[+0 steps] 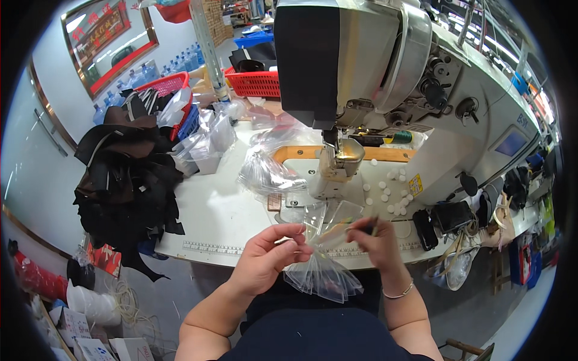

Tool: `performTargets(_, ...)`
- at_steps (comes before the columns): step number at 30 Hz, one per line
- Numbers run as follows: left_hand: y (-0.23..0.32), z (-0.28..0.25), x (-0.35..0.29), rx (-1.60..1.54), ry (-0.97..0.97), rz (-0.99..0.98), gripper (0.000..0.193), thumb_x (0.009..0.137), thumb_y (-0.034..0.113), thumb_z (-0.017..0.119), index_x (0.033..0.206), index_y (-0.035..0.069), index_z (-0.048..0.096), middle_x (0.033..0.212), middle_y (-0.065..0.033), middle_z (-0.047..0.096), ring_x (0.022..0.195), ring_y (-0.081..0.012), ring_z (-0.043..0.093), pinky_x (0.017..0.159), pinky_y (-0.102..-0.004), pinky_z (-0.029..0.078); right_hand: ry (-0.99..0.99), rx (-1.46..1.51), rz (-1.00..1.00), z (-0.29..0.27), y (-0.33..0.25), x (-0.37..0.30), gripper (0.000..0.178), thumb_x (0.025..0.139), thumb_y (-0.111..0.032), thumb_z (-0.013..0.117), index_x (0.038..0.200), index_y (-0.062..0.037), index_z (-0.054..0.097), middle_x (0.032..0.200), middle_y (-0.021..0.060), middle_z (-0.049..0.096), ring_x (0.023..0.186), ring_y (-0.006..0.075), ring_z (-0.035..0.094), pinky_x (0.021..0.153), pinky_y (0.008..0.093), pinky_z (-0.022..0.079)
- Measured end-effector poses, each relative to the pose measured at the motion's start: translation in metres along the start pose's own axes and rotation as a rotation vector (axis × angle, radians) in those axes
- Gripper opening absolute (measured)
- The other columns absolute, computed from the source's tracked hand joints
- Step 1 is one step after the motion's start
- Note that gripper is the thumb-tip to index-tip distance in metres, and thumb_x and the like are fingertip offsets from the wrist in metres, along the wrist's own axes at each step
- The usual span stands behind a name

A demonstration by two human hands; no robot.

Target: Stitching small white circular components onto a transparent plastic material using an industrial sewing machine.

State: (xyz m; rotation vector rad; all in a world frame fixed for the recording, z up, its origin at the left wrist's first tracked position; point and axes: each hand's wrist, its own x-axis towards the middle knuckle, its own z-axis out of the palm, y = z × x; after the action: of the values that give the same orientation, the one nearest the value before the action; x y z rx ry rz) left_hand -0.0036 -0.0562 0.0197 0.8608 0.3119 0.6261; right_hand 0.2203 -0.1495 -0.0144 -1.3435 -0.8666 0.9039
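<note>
A fanned bundle of clear plastic pieces (324, 278), gathered narrow at its middle, hangs over the table's front edge. My left hand (271, 251) is closed at the bundle's narrow part, thumb and fingertips pinching there. To the right, my right hand (374, 240) is raised with its fingers curled together. A thin, small thing shows at its fingertips, too blurred to name. Just beyond the hands stands a sewing machine (373, 54) with a post bed (338, 171). More clear plastic pieces (265, 168) lie left of the post.
Black fabric pieces (129, 180) are heaped on the white table (205, 207) at left. Red baskets (253, 83) stand behind. Small white discs (385, 192) are scattered right of the post, near a black case (425, 230). A ruler strip (211, 248) runs along the front edge.
</note>
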Motion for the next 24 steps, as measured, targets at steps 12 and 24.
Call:
performTargets(12,-0.039,-0.008,0.007,0.412,0.033,0.009,0.018,0.084,0.004,0.059,0.101,-0.002,0.058,0.086,-0.0057,0.062,0.078,-0.0117,0.060,0.071,-0.0237,0.050,-0.166,0.075,0.163,0.032,-0.005,0.005,0.008,0.072,-0.006,0.071,0.076,-0.0028,0.065,0.065,0.0013,0.061,0.052,0.0034,0.049,0.047,0.0176,0.036)
performTargets(24,-0.047,-0.017,0.024,0.325,0.074,0.039,0.009,0.080,0.002,0.061,0.089,-0.001,0.058,0.085,-0.0063,0.061,0.076,-0.0110,0.058,0.065,-0.0227,0.048,-0.335,0.172,0.254,0.028,-0.003,0.012,0.009,0.074,-0.003,0.066,0.081,0.0010,0.064,0.066,0.0084,0.062,0.051,0.0071,0.049,0.046,0.0196,0.037)
